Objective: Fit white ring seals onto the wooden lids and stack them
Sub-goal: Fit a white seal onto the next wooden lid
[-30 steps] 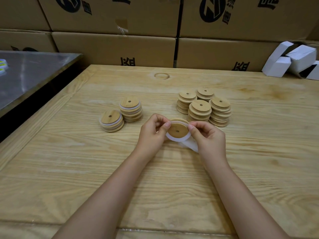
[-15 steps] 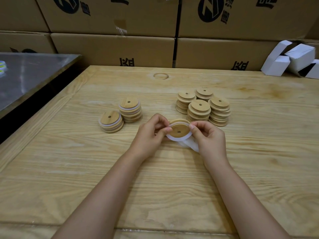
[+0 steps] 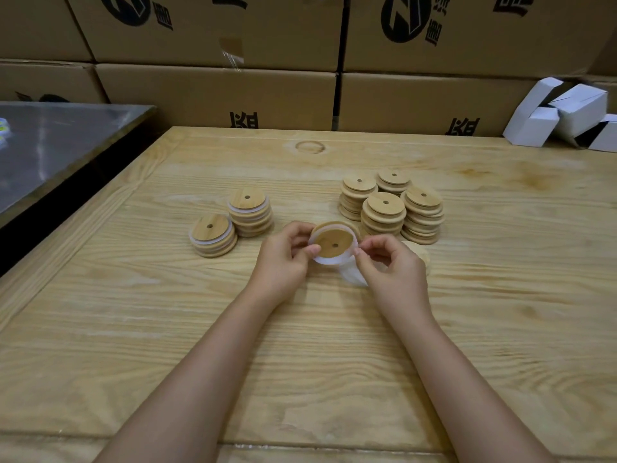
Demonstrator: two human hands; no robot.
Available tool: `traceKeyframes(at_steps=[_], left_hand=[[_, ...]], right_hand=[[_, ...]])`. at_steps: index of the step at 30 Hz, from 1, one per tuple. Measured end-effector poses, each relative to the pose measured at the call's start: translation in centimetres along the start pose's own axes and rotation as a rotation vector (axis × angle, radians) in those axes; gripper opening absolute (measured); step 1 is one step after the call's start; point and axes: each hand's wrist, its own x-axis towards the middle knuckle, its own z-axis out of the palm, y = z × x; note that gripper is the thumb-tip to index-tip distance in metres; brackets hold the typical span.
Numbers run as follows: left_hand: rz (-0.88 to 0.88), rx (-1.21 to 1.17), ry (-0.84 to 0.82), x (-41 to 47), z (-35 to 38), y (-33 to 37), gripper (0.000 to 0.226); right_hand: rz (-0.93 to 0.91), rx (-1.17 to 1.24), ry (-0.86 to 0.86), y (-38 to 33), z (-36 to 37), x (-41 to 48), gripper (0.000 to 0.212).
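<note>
A round wooden lid (image 3: 334,242) with a centre hole is held tilted above the table. My left hand (image 3: 283,259) grips its left edge. A white ring seal (image 3: 329,260) runs around the lid's rim, and my right hand (image 3: 392,270) pinches it at the right edge. More white ring seals (image 3: 350,275) hang under my right hand. Two stacks of lids with white seals (image 3: 248,212) stand to the left. Several stacks of bare wooden lids (image 3: 384,212) stand behind my right hand. One loose lid (image 3: 419,252) lies beside my right hand.
The wooden table (image 3: 300,362) carries everything. Cardboard boxes (image 3: 217,95) wall off the far side. White folded cartons (image 3: 564,115) lie at the back right. A metal-topped table (image 3: 50,145) stands to the left across a dark gap.
Both hands have worked around the lid's rim and the seal sits further around it. My right hand has shifted slightly right, uncovering a loose lid beside it.
</note>
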Motion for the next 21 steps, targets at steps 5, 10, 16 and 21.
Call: traceKeyframes(at_steps=[5, 10, 16, 21], left_hand=[[-0.005, -0.007, 0.039, 0.1, -0.7, 0.1, 0.035], [0.0, 0.017, -0.006, -0.2, -0.1, 0.3, 0.035], [0.045, 0.064, -0.047, -0.5, 0.4, 0.4, 0.036], [0.042, 0.039, -0.041, -0.5, 0.4, 0.5, 0.037]], right_hand=[[0.087, 0.18, 0.042, -0.3, -0.1, 0.3, 0.008], [0.047, 0.098, 0.043, -0.5, 0.1, -0.1, 0.019], [-0.025, -0.004, 0.113, 0.0, 0.0, 0.1, 0.007], [-0.026, 0.016, 0.11, 0.0, 0.0, 0.2, 0.011]])
